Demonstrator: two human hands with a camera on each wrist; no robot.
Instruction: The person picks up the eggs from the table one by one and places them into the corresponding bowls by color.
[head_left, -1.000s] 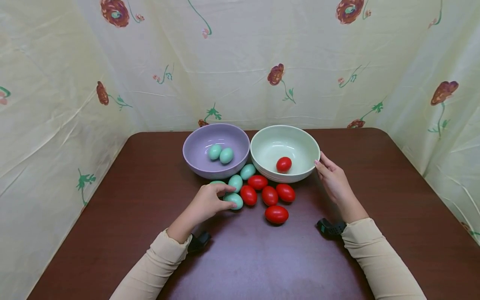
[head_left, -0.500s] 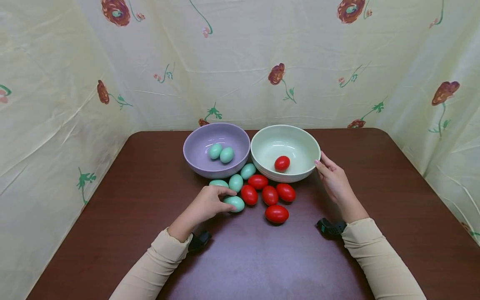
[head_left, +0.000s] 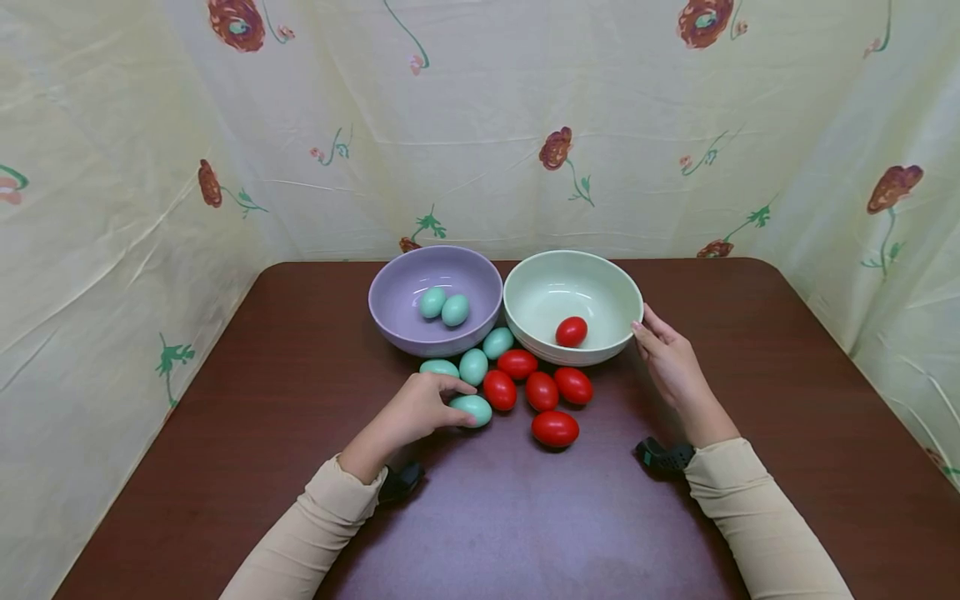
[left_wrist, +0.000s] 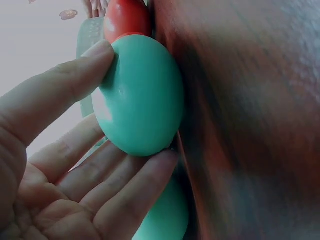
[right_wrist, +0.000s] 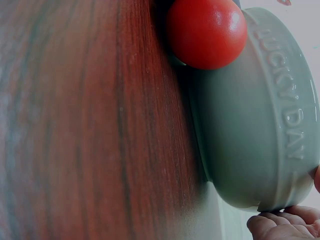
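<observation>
My left hand (head_left: pixel 412 411) pinches a mint-green egg (head_left: pixel 474 408) between thumb and fingers, low over the table. In the left wrist view the thumb lies on one side of this egg, with fingertips at its lower end. Several more mint-green eggs (head_left: pixel 473 367) lie close beyond that hand. My right hand (head_left: pixel 673 375) holds the right side of a pale green bowl (head_left: pixel 573 279), thumb at the rim and fingers against the outer wall. One red egg (head_left: pixel 572 332) is inside this bowl. A purple bowl (head_left: pixel 397 312) beside it contains two mint-green eggs (head_left: pixel 444 306).
Several red eggs (head_left: pixel 556 429) lie on the dark brown table (head_left: pixel 300 375) in front of the bowls. A flowered cloth (head_left: pixel 480 167) hangs behind the table's far edge and along both sides. Each wrist wears a black device (head_left: pixel 663 457).
The egg in my left hand has shifted slightly toward me and away from the other green eggs. The red egg in the pale green bowl has rocked about. My right hand stays at the rim.
</observation>
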